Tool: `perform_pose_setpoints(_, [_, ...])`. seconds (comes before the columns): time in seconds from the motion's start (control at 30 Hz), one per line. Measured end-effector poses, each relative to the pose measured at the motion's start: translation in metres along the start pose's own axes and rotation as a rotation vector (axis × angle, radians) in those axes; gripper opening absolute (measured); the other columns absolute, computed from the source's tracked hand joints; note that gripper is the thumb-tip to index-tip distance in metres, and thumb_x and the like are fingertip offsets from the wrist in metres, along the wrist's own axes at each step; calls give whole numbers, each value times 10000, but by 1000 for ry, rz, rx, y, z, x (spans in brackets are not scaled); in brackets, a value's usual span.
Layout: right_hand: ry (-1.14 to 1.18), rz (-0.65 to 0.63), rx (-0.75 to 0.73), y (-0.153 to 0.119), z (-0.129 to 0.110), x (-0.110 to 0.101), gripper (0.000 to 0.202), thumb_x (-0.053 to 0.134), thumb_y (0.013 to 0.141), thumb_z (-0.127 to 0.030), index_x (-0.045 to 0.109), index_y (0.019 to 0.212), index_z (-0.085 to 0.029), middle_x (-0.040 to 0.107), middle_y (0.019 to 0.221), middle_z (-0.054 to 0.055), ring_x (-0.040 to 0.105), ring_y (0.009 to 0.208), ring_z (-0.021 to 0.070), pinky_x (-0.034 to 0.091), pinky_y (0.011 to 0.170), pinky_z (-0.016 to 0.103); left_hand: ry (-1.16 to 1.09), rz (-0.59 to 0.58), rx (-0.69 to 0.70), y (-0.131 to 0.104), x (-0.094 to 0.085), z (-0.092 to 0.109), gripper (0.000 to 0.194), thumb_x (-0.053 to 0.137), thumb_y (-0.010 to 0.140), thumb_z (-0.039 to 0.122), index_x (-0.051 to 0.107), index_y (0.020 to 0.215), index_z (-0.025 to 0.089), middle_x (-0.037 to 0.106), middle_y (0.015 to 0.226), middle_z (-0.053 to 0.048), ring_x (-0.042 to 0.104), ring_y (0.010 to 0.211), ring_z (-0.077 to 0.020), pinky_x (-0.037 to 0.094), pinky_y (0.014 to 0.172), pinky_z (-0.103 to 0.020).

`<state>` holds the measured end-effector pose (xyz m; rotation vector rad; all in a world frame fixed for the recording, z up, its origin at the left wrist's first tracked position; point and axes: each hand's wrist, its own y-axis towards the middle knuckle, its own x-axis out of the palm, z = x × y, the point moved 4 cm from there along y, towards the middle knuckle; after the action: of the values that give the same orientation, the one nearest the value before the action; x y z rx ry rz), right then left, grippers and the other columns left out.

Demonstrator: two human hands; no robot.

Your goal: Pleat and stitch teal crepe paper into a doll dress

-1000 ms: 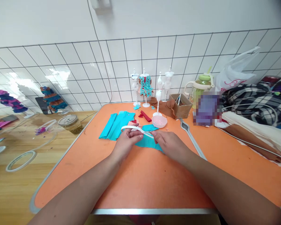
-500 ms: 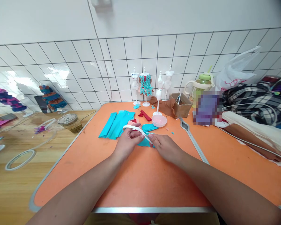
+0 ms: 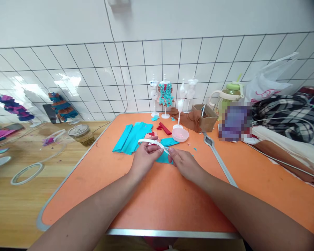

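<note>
Near the middle of the orange table [image 3: 151,202], my left hand [image 3: 144,160] is closed around a thin white ring that looks like a roll of narrow tape [image 3: 147,141]. My right hand [image 3: 184,163] pinches at the right side of this roll, its thumb and forefinger close to my left fingertips. Whether a loose strip is between the fingers is too small to tell. Below and behind the hands lie turquoise crepe paper pieces: a large folded sheet [image 3: 136,136] to the left and a small folded one [image 3: 170,142] beside a pink bowl [image 3: 180,135].
Several white mini mannequins [image 3: 180,108] stand by the tiled wall, one covered in turquoise frills [image 3: 165,94]. Red paper [image 3: 165,128], brown paper [image 3: 185,119] and a cardboard box [image 3: 208,122] are nearby. Further right is a green-lidded jug [image 3: 230,93]. A glass jar [image 3: 81,135] and another tape roll [image 3: 27,174] rest left.
The view has turned slightly left, so the scene sits a little further right. Both hands keep their hold on the roll, with only small finger movement.
</note>
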<state>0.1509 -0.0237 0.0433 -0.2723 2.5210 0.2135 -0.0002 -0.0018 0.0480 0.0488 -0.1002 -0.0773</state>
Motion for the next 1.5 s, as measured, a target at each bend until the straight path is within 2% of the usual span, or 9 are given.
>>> perform_pose_setpoints(0.27, [-36,-97,72,3,7,-6,632,182,926,-598,587,673,-185,526,588,4,483,538,130,306,509,235,-35,-2,-12,1,-2,-2,623,778,616,268,514,1170,159,682,881,-55,652,868,-216,471,842,-362])
perform_pose_setpoints(0.57, [-68,-22,-1,0,-1,-1,564,197,943,-559,546,692,-194,555,635,-6,474,586,129,293,543,238,-37,-7,9,1,-1,-3,673,778,617,253,507,1228,167,692,871,-43,654,853,-205,479,822,-346])
perform_pose_setpoints(0.83, [-34,-53,30,2,0,-3,569,203,945,-551,553,682,-188,556,647,-5,473,584,127,299,543,236,-46,-18,27,3,-7,-3,641,770,650,266,512,1230,177,693,819,-30,655,870,-202,468,831,-332])
perform_pose_setpoints(1.07, [-61,-15,-21,1,0,-1,543,209,949,-534,543,689,-194,532,610,-13,463,576,129,282,537,236,-52,-50,-34,-3,3,-3,647,779,624,240,508,1207,162,684,791,-25,663,806,-189,492,780,-313])
perform_pose_setpoints(1.23, [-82,14,-66,2,-2,2,515,221,950,-520,520,681,-198,503,583,-19,438,559,128,270,533,238,-21,-16,-11,-6,6,-2,608,771,621,228,529,1175,160,678,766,-13,656,783,-162,505,746,-277])
perform_pose_setpoints(1.5, [-59,20,-14,3,-2,3,505,242,935,-546,477,657,-196,483,560,-29,412,527,117,258,505,231,-10,-7,16,-6,6,-1,604,773,609,231,540,1163,166,676,783,-6,646,765,-148,502,717,-256])
